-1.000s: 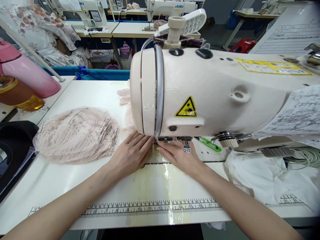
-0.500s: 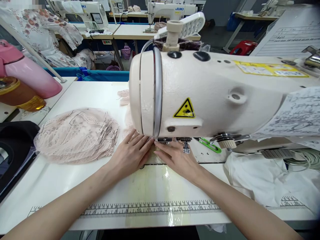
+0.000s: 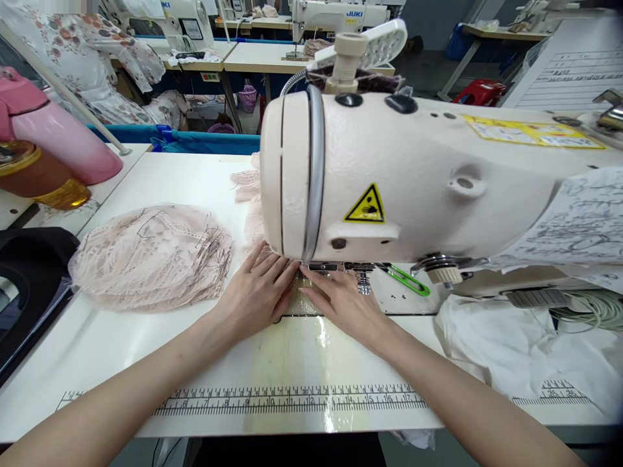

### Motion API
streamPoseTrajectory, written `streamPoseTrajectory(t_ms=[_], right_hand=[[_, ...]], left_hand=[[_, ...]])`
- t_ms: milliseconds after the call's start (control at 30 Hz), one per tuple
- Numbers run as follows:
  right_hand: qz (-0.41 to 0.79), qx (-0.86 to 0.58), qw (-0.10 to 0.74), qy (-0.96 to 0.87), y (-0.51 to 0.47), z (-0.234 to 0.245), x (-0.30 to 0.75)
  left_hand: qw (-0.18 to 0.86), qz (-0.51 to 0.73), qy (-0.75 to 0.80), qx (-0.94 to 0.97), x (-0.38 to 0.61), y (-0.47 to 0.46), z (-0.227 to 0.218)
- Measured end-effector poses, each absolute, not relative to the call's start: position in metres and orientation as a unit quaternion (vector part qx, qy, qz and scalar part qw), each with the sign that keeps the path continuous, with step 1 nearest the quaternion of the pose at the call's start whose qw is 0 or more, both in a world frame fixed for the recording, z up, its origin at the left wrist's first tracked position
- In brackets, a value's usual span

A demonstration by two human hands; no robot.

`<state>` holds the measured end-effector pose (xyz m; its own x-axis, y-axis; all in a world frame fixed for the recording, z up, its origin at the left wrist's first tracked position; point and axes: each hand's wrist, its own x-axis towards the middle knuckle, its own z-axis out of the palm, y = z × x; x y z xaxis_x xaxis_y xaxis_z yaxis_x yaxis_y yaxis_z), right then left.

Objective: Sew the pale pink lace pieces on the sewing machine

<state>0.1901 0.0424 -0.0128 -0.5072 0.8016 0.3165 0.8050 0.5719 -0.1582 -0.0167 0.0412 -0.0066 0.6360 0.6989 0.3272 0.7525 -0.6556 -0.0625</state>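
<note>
The head of a white sewing machine [image 3: 389, 155] stands over both my hands. My left hand [image 3: 256, 285] lies flat, palm down, its fingers stretched over pale pink lace fabric [image 3: 254, 224] at the left of the needle area. Opposite it, my right hand [image 3: 348, 301] reaches under the machine head, thumb and forefinger apart; its other fingertips are partly hidden. The fingertips of both hands come close together beside the presser foot, and the machine covers most of the fabric there. A green-handled thread snipper [image 3: 409, 280] lies to the right of my right hand.
A pile of pink lace pieces [image 3: 153, 259] lies left on the white table [image 3: 204, 370], which has a printed ruler along its front. White cloth [image 3: 491, 340] lies at right. A pink bottle [image 3: 58, 136] and an amber jar [image 3: 43, 175] stand at left. Behind, another person sits.
The view has shifted slightly, so the machine appears a little further right. More pink fabric shows behind its head. Both hands keep nearly the same pose at the needle area.
</note>
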Motion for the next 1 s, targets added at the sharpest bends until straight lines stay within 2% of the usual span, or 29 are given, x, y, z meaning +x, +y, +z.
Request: streamPoseTrajectory(t_ms=[167, 267, 467, 667, 833, 933, 1000], right_hand=[[-0.037, -0.465, 0.166, -0.869, 0.041, -0.018, 0.189], [-0.045, -0.463, 0.189, -0.865, 0.042, -0.023, 0.192], [0.017, -0.479, 0.213, -0.851, 0.047, -0.023, 0.209], [0.038, -0.519, 0.291, -0.803, 0.058, -0.031, 0.204], [0.038, -0.461, 0.326, -0.824, 0.063, -0.033, 0.208], [0.034, -0.458, 0.335, -0.823, 0.065, -0.035, 0.21], [0.036, -0.478, 0.325, -0.815, 0.066, -0.037, 0.208]], left_hand=[[0.082, -0.137, -0.413, -0.897, -0.018, 0.041, -0.007], [0.085, -0.136, -0.414, -0.896, -0.018, 0.041, -0.006], [0.102, -0.1, -0.42, -0.896, -0.017, 0.04, -0.004], [0.136, -0.082, -0.426, -0.891, -0.016, 0.036, -0.003], [0.157, -0.091, -0.422, -0.888, -0.012, 0.031, 0.005], [0.101, -0.056, -0.516, -0.849, -0.025, 0.032, 0.024], [0.099, -0.039, -0.602, -0.791, -0.044, 0.033, 0.039]])
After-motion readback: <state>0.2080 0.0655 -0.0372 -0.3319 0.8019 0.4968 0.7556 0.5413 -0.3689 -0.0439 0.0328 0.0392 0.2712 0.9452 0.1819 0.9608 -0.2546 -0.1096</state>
